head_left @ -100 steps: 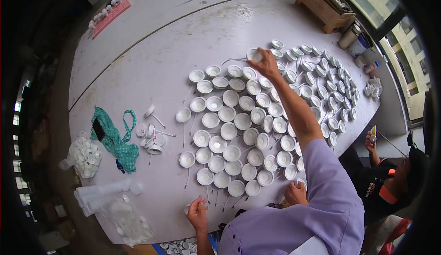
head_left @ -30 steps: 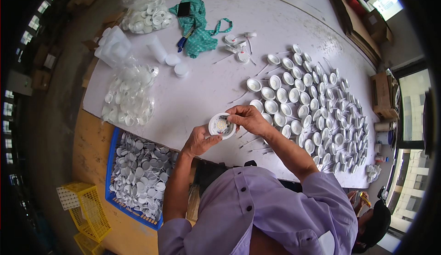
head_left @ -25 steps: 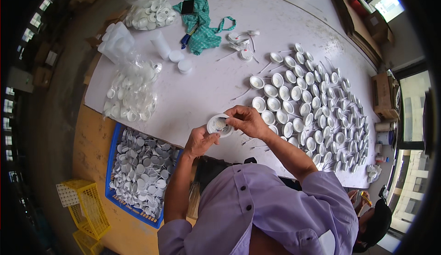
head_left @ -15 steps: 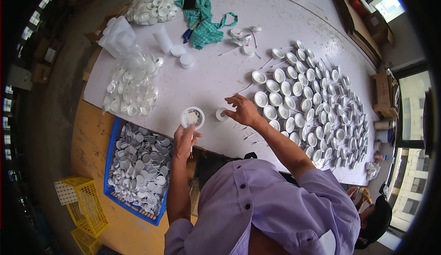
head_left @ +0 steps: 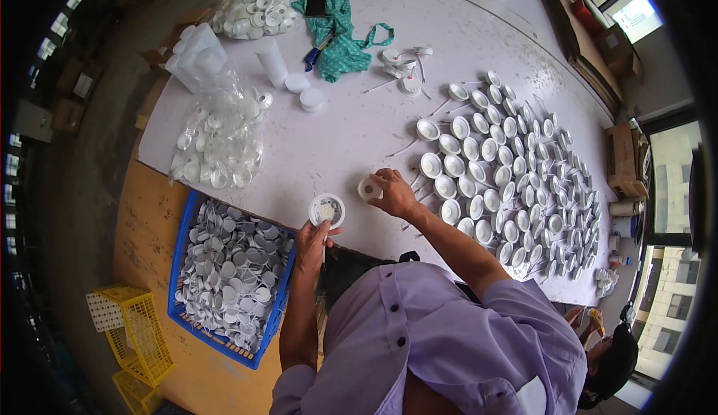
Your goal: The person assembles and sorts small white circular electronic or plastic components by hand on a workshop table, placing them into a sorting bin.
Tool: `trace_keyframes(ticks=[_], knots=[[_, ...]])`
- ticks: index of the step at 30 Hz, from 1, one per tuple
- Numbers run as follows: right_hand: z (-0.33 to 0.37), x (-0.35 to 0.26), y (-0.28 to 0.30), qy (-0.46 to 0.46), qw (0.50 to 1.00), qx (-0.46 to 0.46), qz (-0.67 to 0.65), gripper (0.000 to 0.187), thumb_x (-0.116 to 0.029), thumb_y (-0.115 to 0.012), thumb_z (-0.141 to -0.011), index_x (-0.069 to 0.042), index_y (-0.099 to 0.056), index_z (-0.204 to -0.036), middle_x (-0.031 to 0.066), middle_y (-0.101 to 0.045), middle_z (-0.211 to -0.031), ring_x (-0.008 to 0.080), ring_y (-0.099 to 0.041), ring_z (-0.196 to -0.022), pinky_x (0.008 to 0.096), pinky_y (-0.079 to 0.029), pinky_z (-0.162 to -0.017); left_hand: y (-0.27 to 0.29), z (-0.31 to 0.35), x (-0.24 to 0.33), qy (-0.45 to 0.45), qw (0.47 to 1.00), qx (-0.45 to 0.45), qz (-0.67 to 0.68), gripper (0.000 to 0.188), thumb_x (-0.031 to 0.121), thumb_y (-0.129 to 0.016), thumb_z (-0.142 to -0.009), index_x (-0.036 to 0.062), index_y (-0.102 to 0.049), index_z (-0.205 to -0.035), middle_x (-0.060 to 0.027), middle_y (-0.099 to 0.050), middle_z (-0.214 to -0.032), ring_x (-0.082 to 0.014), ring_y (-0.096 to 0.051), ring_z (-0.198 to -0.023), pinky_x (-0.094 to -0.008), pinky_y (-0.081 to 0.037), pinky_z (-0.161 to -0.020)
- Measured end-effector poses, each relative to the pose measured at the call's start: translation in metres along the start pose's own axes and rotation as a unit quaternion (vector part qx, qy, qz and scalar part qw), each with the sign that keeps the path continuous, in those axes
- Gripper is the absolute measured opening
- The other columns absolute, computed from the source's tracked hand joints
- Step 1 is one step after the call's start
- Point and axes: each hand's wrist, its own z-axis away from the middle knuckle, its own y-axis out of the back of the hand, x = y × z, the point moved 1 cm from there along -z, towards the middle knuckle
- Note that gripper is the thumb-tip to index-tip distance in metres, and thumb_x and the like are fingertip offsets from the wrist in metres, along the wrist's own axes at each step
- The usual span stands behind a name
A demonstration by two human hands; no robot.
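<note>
My left hand grips a round white lamp housing at its near rim, just over the table's front edge. The housing is tilted with its open side up, and a pale LED board shows inside; a thin white wire hangs below my fingers. To the right, my right hand has its fingers closed on the rim of a small white ring with a hole in the middle. That ring appears to rest on the tabletop. Rows of white round lamp housings with wires cover the table's right side.
A blue basket full of white round lamps stands left of me, below table height. Clear bags of white parts, stacked white discs and a green cloth lie on the table. Another person is at far right.
My right hand has come down onto the small ring, its fingers closing on the rim. My left hand has shifted slightly right with the lamp housing. The view has moved a little.
</note>
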Motion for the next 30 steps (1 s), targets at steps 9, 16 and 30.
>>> trace_keyframes(ticks=[9,16,30], knots=[[0.014,-0.005,0.021,0.034,0.993,0.086,-0.074,0.061,-0.023,-0.077,-0.07,-0.007,-0.054,-0.124,0.0145,-0.053,-0.121,0.0333,-0.053,-0.107,0.0385,-0.047,-0.092,-0.012,-0.011,0.001,0.005,0.999,-0.028,-0.03,0.026,0.017,-0.054,-0.094,-0.0002,-0.053,-0.114,-0.0072,-0.063,-0.102,-0.017,-0.067,-0.08,-0.019,-0.036,-0.047],[0.032,-0.047,0.061,0.124,0.976,0.091,-0.155,0.065,-0.019,-0.081,-0.066,-0.007,-0.053,-0.124,0.0155,-0.052,-0.118,0.0337,-0.051,-0.109,0.04,-0.047,-0.091,-0.03,-0.023,0.001,-0.015,0.995,-0.062,-0.076,0.035,0.026,-0.059,-0.091,-0.0002,-0.056,-0.114,-0.0065,-0.066,-0.096,-0.0116,-0.065,-0.073,-0.0188,-0.033,-0.048],[0.05,-0.045,0.062,0.04,0.959,0.098,-0.263,0.064,-0.027,-0.076,-0.074,-0.004,-0.052,-0.128,0.0188,-0.052,-0.122,0.0292,-0.056,-0.105,0.0363,-0.05,-0.085,-0.067,-0.027,0.008,-0.066,0.988,-0.116,-0.074,0.028,0.022,-0.06,-0.089,-0.0014,-0.059,-0.104,-0.0031,-0.062,-0.079,-0.0054,-0.046,-0.061,-0.0204,-0.036,-0.053]])
